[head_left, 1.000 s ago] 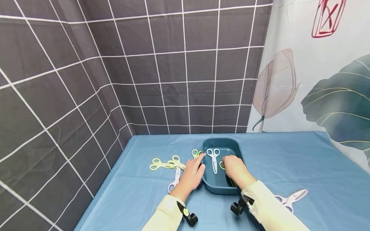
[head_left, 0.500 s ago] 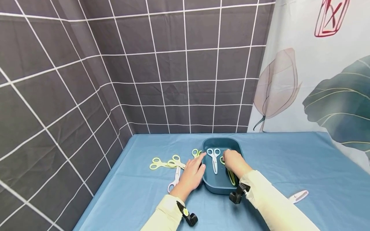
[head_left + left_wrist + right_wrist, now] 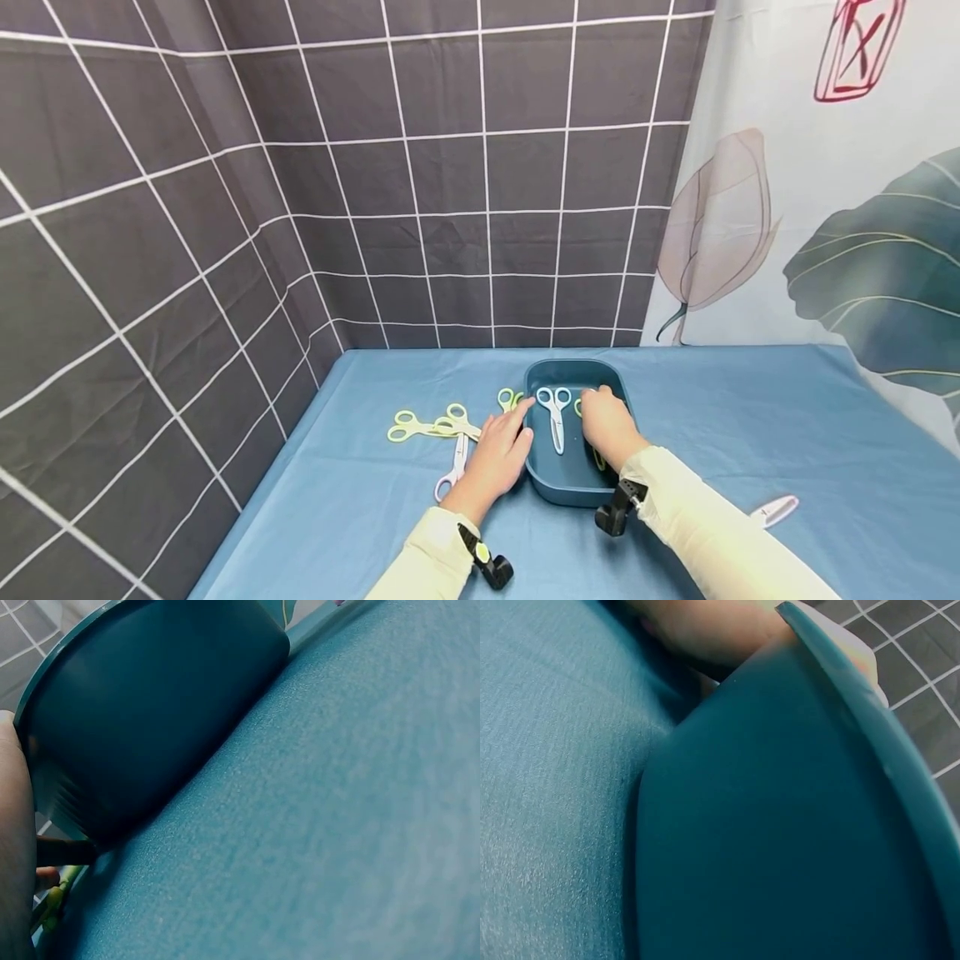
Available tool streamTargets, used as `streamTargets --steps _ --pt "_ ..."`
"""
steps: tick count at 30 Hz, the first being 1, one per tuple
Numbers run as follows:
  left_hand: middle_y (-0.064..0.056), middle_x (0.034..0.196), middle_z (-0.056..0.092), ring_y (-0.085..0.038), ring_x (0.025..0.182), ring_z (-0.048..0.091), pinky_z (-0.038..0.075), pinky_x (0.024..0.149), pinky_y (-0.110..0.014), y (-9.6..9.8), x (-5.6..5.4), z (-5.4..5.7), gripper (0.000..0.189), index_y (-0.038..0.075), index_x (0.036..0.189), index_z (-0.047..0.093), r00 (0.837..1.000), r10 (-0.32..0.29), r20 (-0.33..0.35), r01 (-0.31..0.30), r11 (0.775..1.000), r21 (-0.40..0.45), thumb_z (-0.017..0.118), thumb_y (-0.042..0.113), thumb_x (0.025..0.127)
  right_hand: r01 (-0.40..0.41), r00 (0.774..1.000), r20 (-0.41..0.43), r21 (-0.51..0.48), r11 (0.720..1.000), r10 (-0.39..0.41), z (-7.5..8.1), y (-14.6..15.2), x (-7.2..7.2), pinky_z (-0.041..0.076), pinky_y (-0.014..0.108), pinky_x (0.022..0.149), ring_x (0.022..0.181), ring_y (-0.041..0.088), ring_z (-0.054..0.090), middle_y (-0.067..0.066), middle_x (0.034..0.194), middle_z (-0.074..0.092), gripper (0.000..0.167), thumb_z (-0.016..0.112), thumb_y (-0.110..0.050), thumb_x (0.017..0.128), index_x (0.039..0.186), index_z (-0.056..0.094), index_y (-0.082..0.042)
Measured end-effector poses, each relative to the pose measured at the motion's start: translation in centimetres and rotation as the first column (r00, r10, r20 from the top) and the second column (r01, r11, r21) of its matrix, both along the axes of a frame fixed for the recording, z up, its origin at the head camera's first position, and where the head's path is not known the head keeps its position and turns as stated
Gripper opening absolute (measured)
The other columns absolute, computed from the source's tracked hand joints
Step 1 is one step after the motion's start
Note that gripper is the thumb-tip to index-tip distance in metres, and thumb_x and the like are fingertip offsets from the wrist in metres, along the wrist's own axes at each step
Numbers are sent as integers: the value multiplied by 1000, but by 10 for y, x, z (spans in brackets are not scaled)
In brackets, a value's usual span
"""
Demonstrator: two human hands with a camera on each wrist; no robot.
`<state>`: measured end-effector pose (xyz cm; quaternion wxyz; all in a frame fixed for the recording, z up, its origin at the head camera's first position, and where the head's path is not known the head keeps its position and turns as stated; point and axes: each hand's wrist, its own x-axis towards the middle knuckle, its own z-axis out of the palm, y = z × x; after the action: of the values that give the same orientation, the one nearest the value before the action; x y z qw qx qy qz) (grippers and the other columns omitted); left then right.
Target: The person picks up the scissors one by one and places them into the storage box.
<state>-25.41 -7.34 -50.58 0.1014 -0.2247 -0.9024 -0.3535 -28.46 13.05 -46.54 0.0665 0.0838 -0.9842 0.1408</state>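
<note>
A blue-green rectangular bin [image 3: 572,493] stands on the cloth. My left hand [image 3: 495,450] rests along its left side, fingers extended, the index fingertip at the rim. My right hand [image 3: 609,427] reaches inside at the right, fingers curled on green scissors [image 3: 599,459]; most of them is hidden beneath the hand. White-and-pale-blue scissors [image 3: 556,417] lie in the bin, handles away from me. Left of the bin are yellow-green scissors [image 3: 408,427], a second such pair [image 3: 457,419], and pale pink scissors [image 3: 453,471]. Another green pair [image 3: 507,398] shows beyond my left fingers.
A pale pink scissors blade [image 3: 776,510] pokes out past my right sleeve. Blue cloth [image 3: 315,517] covers the table. Grey gridded fabric [image 3: 517,250] hangs behind and at the left, with a leaf-print curtain [image 3: 727,217] at the right. Both wrists carry black camera mounts.
My right hand has shifted slightly to the right and away from me inside the bin, along with the green scissors. The right sleeve now hides more of the pink pair. My left hand stays put.
</note>
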Motion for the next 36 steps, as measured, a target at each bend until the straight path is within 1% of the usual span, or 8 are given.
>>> streamTargets --steps 6,10,13,15,19,25,29,36 --pt "-7 151 51 -27 141 45 21 119 -60 1 0 -1 50 19 155 42 1000 8 3 -8 1000 1 42 21 105 9 1000 -21 -15 1000 -9 7 1 4 56 50 64 70 37 63 27 94 53 16 60 2 93 105 64 11" --pt "-8 150 52 -28 140 46 21 119 -60 3 1 -3 50 19 154 43 1000 6 -2 -6 1000 5 43 21 104 -6 995 -103 -141 990 -8 14 13 15 52 50 67 71 31 58 18 91 56 11 67 -11 92 93 66 -1" --pt "-10 149 53 -28 139 47 21 118 -61 2 2 -3 50 19 154 44 1000 4 -3 -4 1000 11 43 21 104 -30 978 -208 -281 959 -31 18 28 27 49 49 70 75 28 57 13 92 61 8 67 -14 92 89 69 -7" --pt "-10 150 53 -28 140 47 22 118 -61 2 2 -2 50 18 153 44 1000 5 -4 -5 1000 12 43 20 104 -42 957 -283 -352 935 -63 20 39 35 50 47 70 78 27 59 13 95 64 7 67 -13 92 90 71 -8" --pt "-10 149 53 -29 139 47 22 117 -62 1 1 -1 49 17 153 45 1000 7 -11 -7 1000 12 43 20 104 -25 926 -351 -423 906 -138 29 64 44 51 44 71 78 28 64 14 94 66 9 66 -12 92 91 72 -6" --pt "-9 149 53 -28 140 47 22 118 -61 3 -1 0 49 16 153 45 1000 0 -10 0 1000 15 43 20 104 79 939 -273 -417 905 -208 49 111 49 48 47 73 87 35 65 22 103 65 19 63 -22 97 101 70 -5" --pt "-10 149 53 -29 139 47 23 117 -61 4 -1 -1 49 16 153 45 1000 0 -20 0 1000 12 43 19 104 132 940 -238 -400 907 -242 56 140 53 46 49 71 90 40 65 25 104 66 24 62 -24 98 105 69 -3" --pt "-10 151 51 -31 141 45 22 118 -61 1 -1 1 49 17 154 44 1000 5 -1 -5 1000 13 42 20 104 182 969 -98 -340 923 -227 63 175 55 46 58 74 98 50 61 32 113 64 33 59 -28 100 115 62 2"
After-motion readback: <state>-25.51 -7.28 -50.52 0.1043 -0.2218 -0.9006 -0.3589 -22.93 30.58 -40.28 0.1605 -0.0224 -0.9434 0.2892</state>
